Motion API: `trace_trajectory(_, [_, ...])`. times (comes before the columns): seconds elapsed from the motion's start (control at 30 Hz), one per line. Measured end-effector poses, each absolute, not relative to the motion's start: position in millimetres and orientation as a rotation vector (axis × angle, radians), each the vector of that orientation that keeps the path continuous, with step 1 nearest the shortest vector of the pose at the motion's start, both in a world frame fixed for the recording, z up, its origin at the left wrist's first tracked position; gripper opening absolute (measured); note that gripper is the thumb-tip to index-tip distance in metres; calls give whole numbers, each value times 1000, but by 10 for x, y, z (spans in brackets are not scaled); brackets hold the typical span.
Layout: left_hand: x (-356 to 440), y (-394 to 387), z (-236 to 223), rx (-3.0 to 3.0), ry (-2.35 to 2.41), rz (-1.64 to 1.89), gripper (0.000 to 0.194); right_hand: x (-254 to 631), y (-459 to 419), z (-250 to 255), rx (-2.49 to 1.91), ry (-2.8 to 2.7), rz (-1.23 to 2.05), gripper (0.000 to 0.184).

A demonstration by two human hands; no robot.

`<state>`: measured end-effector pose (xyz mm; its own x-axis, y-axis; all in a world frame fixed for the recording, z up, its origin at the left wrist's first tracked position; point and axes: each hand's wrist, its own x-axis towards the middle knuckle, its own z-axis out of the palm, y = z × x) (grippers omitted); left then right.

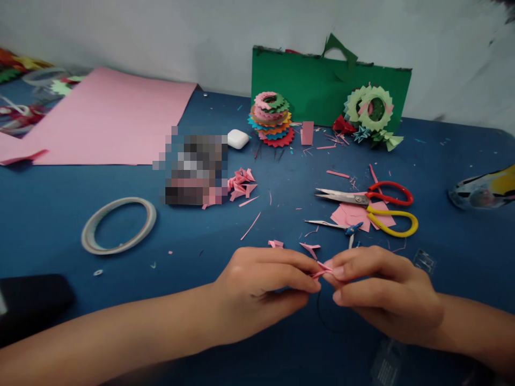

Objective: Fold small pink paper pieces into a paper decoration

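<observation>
My left hand (265,289) and my right hand (382,292) meet low in the middle of the blue table (60,214). Both pinch one small folded pink paper piece (322,269) between fingertips and thumbs. Just beyond my fingers lie a few pink paper bits (309,247). Red-and-yellow scissors (374,206) rest on pink paper squares (354,214), shut, beyond my right hand. A pile of folded pink pieces (241,185) sits further left.
A tape ring (119,224) lies at left, a big pink sheet (112,115) behind it. A green card (322,88) leans on the wall with a stack of paper rings (271,119) and a pale green wreath (370,110). A white case (237,139), a dark object (32,303) and a plastic wrapper (483,188) also lie about.
</observation>
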<state>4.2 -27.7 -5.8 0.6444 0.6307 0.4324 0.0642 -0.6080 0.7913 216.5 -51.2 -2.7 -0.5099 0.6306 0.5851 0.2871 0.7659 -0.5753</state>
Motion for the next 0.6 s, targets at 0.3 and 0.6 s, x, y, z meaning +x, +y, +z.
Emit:
trace_trajectory(0.3, [104,-333,-77,1494,720,869,14,2216,-451,6,-637,-2093,577,11])
trace_trajectory(0.6, [159,-331,-128,1169,961,680,14,2138,-451,-111,-703,-1988,559,11])
